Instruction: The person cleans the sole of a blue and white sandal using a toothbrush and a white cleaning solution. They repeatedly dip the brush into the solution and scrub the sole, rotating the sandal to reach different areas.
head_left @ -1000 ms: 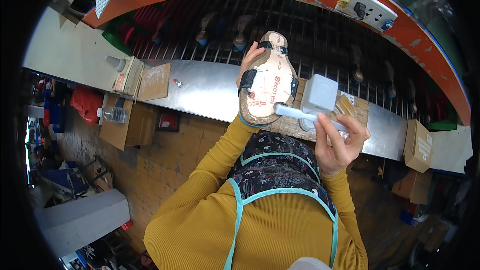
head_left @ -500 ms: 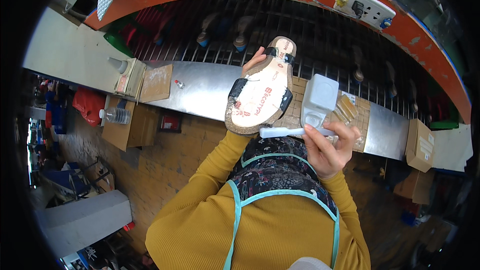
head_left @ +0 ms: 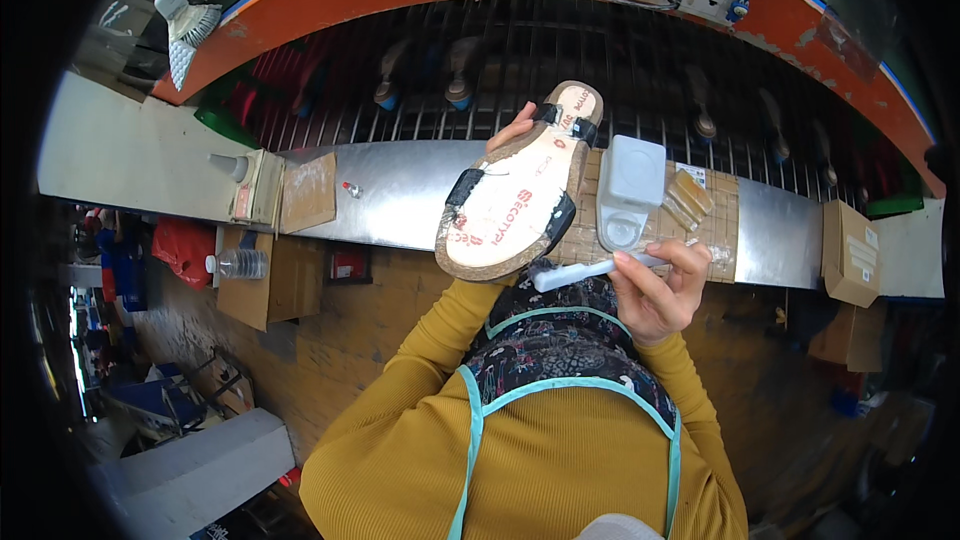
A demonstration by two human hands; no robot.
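My left hand (head_left: 512,130) is mostly hidden behind a sandal sole (head_left: 515,195), its fingers showing at the left edge. The pale printed underside, cork-brown rim and black strap ends face me, with the narrow end pointing away. Between thumb and fingers, my right hand (head_left: 660,292) grips a white-handled brush (head_left: 580,272) similar to a toothbrush. Dark bristles on its head lie close to the wide end's rim; whether they touch cannot be made out. Just beyond that hand stands a white plastic dispenser (head_left: 633,180) with a round cup at its near end.
The dispenser and an amber block (head_left: 687,202) stand on a woven mat (head_left: 722,225) on the metal ledge (head_left: 395,185). Behind runs a rack of metal rods (head_left: 640,70) carrying several shoe parts. A cardboard box (head_left: 850,255) sits right; a small red-capped tube (head_left: 352,189) lies left.
The brush's head has tilted down and toward me, and its dark bristles now show. The sandal sole has turned slightly clockwise. My view has shifted a little.
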